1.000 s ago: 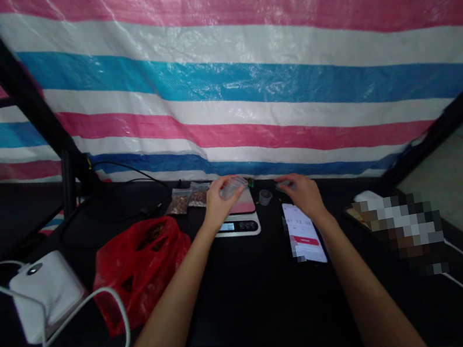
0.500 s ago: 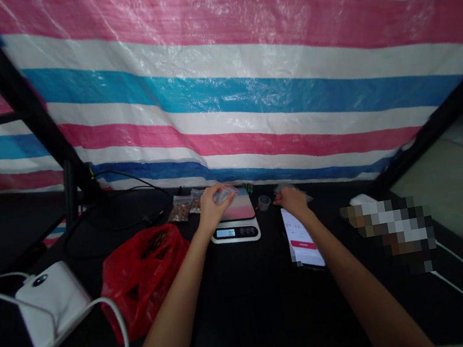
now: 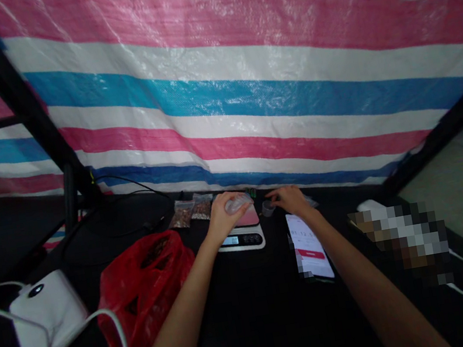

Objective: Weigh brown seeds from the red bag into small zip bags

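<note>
Over the kitchen scale (image 3: 242,239), my left hand (image 3: 221,220) is closed on a small clear plastic bag (image 3: 238,202). The scale's display is lit, and part of its plate is hidden by the hand and bag. My right hand (image 3: 293,200) is at a small clear cup (image 3: 268,209), thumb and forefinger apart by its rim; whether they touch it I cannot tell. Clear plastic bags (image 3: 311,201) lie partly behind that hand. Left of the scale lie two clear bags of brown bits, one (image 3: 182,214) beside the other (image 3: 202,207).
A phone with a running timer (image 3: 310,246) lies by my right forearm. The red plastic bag (image 3: 144,289) stands left of my left forearm, near a white power bank (image 3: 49,319) with cables. A power strip (image 3: 370,207), partly blurred, is at right. Striped sheeting (image 3: 220,104) hangs behind.
My right hand has moved left from the clear bags to the small cup, its fingers spreading. My left hand still holds the clear bag over the scale. The view has shifted slightly.
</note>
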A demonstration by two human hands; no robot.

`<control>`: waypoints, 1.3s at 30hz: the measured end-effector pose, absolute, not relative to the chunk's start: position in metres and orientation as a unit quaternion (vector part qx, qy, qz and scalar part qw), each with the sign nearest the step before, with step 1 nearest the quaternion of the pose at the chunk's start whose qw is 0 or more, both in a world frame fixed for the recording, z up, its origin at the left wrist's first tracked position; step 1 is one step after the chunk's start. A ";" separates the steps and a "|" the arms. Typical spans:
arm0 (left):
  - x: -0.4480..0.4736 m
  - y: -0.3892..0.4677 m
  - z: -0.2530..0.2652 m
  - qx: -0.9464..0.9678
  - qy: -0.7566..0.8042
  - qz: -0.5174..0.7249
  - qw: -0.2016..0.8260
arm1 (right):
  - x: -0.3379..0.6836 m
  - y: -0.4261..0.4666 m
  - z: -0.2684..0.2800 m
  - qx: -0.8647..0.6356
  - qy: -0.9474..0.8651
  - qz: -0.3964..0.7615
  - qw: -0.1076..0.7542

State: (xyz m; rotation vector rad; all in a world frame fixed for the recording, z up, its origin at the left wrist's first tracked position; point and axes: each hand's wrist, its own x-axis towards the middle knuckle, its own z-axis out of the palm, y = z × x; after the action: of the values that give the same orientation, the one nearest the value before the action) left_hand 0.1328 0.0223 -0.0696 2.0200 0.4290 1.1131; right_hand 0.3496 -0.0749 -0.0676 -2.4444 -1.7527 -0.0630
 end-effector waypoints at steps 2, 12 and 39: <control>0.132 0.024 -0.069 0.780 0.175 0.434 0.415 | 0.347 -0.072 -0.070 -0.810 -0.583 -0.024 0.052; 0.117 0.039 -0.062 0.726 0.198 0.468 0.464 | 0.348 -0.071 -0.048 -0.820 -0.527 -0.085 0.206; 0.116 0.054 -0.074 0.578 0.186 0.496 0.621 | 0.298 -0.077 -0.028 -0.745 -0.657 -0.004 0.115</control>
State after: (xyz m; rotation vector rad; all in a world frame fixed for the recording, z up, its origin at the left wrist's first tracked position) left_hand 0.1161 0.0537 -0.0741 1.3275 0.4282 1.1402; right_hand 0.2982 -0.0770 -0.0283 -2.1845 -1.9240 -0.0112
